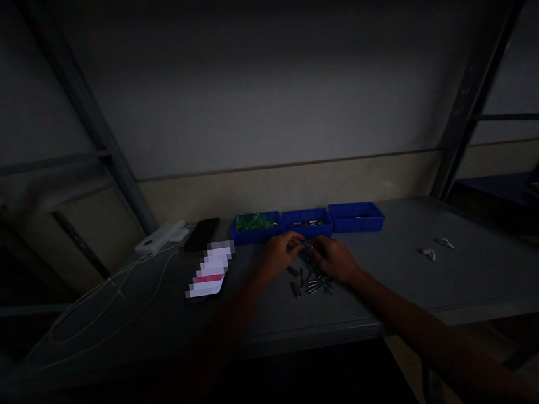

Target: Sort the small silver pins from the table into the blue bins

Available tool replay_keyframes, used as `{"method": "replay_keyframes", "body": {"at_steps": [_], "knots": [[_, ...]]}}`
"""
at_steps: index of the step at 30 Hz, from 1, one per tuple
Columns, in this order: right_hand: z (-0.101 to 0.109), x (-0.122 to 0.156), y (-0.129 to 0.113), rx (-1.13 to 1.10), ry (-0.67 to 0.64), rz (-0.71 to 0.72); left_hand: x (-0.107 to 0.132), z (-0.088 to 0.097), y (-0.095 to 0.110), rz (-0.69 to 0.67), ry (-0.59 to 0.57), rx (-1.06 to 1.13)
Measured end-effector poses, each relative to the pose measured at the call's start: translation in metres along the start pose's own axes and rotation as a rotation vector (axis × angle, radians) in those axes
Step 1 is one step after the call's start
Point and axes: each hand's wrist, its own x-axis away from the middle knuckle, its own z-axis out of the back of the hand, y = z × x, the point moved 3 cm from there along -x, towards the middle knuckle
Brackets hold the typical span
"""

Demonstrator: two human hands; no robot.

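Note:
My left hand (282, 253) and my right hand (335, 257) meet over the middle of the table, fingers closed in a pinch. Between their fingertips is a small slim grey piece (307, 245), too dark to tell its kind; both hands seem to grip it. Below them lies a loose heap of small metal pins or rods (316, 284). Several short dark grey pieces lie left of the heap, one of them a stubby block (295, 289). Just behind the hands stands a blue bin (305, 213) with small metal parts in it.
A blue bin (257, 236) of green pieces stands left of the middle one, another blue bin (358, 223) right. On the left are a lit phone (211, 269), a dark flat device (203, 234), a white power strip (161, 237) and cables. Small white items (428, 252) lie right.

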Motion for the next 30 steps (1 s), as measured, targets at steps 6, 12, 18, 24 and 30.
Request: {"method": "replay_keyframes", "body": {"at_steps": [6,12,18,24,30], "knots": [[0.0014,-0.0002,-0.0023,-0.016,-0.013,0.021,0.0003,-0.004,-0.004,-0.061,0.002,0.069],[0.0005,0.0002,-0.0031,-0.038,-0.012,0.056,-0.0003,-0.0006,0.0,-0.049,0.032,0.075],[-0.0002,0.0002,-0.003,-0.064,0.005,0.097,-0.0024,-0.0011,0.0011,0.05,0.055,0.258],[-0.0022,0.0001,-0.002,-0.127,0.0,0.126,-0.0027,-0.003,-0.0016,0.116,0.066,0.482],[-0.0026,0.0005,-0.0023,-0.13,-0.003,0.155,-0.0021,-0.0044,-0.0028,0.108,0.085,0.544]]}}
